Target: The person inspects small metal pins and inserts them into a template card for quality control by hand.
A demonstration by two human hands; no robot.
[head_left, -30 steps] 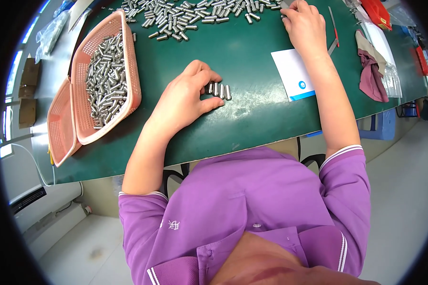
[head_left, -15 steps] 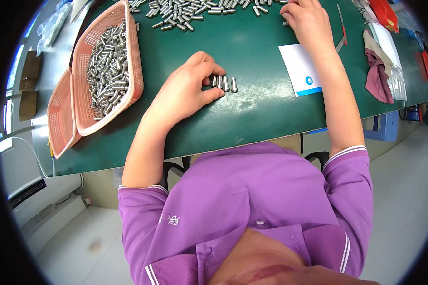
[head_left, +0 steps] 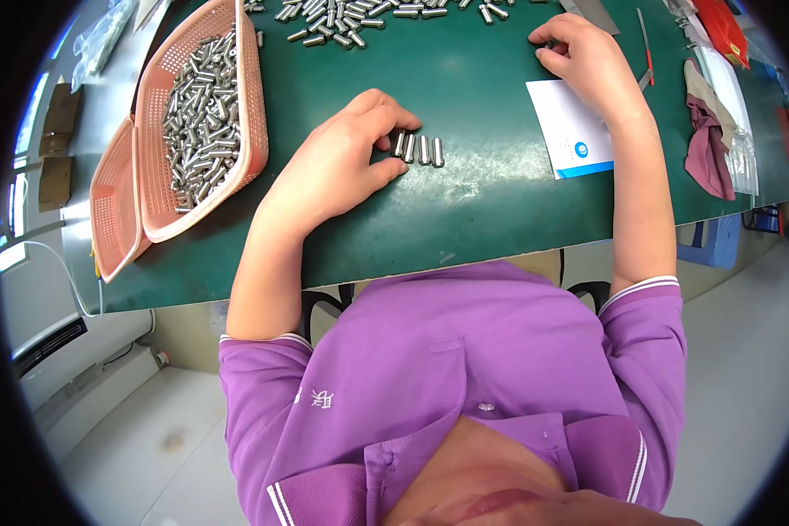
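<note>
My left hand point(head_left: 342, 158) rests on the green table with its fingers curled round one end of a short row of metal pins point(head_left: 424, 150). These silvery cylinders lie side by side; my thumb touches their near ends and my index finger bends over the far side, hiding part of the row. Further right and farther off, my right hand point(head_left: 587, 66) is closed in a pinch. A small metal pin point(head_left: 548, 44), mostly covered by the fingertips, shows dark between finger and thumb. Beneath that wrist lies a white and blue paper point(head_left: 559, 131).
Loose metal pins point(head_left: 342, 17) are heaped at the table's far edge. At left, a pink plastic basket point(head_left: 252, 105) holds many more, beside another pink basket point(head_left: 114, 202). A thin red-handled tool point(head_left: 649, 61), a maroon cloth point(head_left: 708, 145) and a red packet point(head_left: 719, 31) lie at right.
My right hand has come back from the table's far side toward me, fingers pinched. My left hand stays by the row of pins. The whole view has shifted slightly.
</note>
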